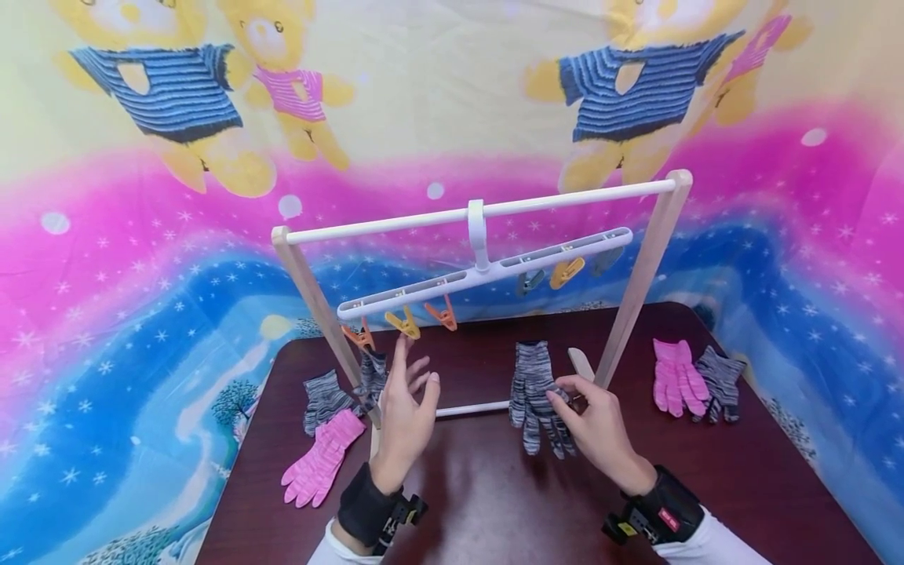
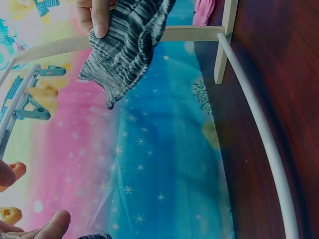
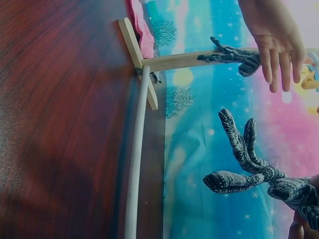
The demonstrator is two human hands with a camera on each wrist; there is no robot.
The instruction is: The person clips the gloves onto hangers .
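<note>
My right hand [image 1: 600, 424] pinches a black-and-grey knitted glove [image 1: 531, 384] by its side, cuff up and fingers dangling. In the right wrist view the limp fingers of this glove [image 3: 239, 144] spread out. My left hand [image 1: 408, 420] is raised with relaxed fingers, its index fingertip right at a yellow clothespin [image 1: 404, 323]. That clothespin hangs from a white clip hanger [image 1: 480, 271], between two orange clothespins [image 1: 360, 336]. A second grey glove [image 1: 371, 375] hangs from the outermost orange one, partly hidden behind my left hand.
The hanger hooks over the top bar of a wooden rack [image 1: 579, 196]. Its right half bears blue-grey clips and a yellow clip [image 1: 567, 272]. Pink gloves [image 1: 325, 457] and grey gloves [image 1: 321, 400] lie left on the dark table [image 1: 487, 502]; another pink glove [image 1: 678, 377] and grey glove [image 1: 720, 380] lie right.
</note>
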